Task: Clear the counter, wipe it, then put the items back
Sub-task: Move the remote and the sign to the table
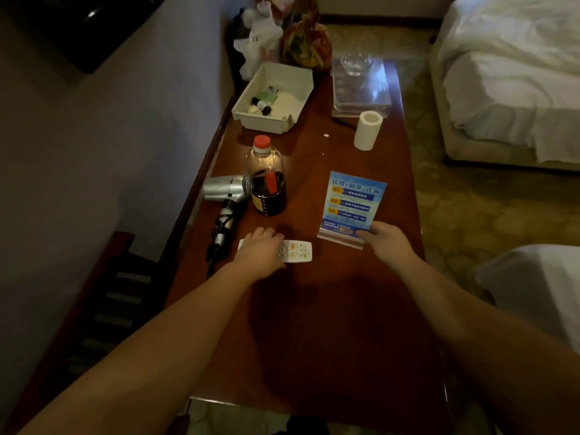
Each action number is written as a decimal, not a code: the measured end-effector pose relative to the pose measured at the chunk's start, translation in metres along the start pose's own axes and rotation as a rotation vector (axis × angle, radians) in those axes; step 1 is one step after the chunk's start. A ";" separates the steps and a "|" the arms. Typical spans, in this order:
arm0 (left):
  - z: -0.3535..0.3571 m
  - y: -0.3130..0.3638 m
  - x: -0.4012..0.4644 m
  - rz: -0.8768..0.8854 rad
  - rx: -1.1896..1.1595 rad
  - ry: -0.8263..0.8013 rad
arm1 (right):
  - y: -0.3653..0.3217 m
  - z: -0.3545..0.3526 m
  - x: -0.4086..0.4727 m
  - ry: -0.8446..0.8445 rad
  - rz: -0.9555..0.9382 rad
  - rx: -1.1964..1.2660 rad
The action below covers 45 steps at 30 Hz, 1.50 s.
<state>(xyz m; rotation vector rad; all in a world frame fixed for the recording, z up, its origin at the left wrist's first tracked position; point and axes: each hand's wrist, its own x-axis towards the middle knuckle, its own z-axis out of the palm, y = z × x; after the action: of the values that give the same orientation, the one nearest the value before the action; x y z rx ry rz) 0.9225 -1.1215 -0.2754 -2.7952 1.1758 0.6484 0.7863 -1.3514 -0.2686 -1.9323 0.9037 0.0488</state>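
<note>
Left hand (262, 246) gripping white remote (296, 251), right hand (384, 241) pinching blue sign (353, 202), bottle (266, 180) beside hairdryer (226, 189), small bottles in white tray (273, 98) on counter (314, 309)

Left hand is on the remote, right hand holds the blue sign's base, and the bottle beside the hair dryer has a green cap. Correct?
Not quite: the head view shows the bottle has a red cap. The rest stands: left hand on the remote, right hand holding the sign base, hair dryer beside the bottle.
</note>
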 end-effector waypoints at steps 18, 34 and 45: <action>0.023 -0.043 0.069 -0.039 -0.045 0.015 | -0.027 0.057 0.115 -0.050 -0.004 -0.125; 0.028 -0.048 0.074 -0.007 -0.072 0.089 | -0.028 0.063 0.135 -0.057 -0.039 -0.155; 0.016 -0.047 0.037 -0.035 -0.100 0.148 | -0.030 0.044 0.101 -0.043 0.003 -0.129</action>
<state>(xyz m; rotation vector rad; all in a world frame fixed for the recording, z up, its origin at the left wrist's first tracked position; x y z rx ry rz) 0.9720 -1.1102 -0.3103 -2.9868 1.1442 0.5191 0.8919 -1.3662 -0.3091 -2.0414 0.8936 0.1525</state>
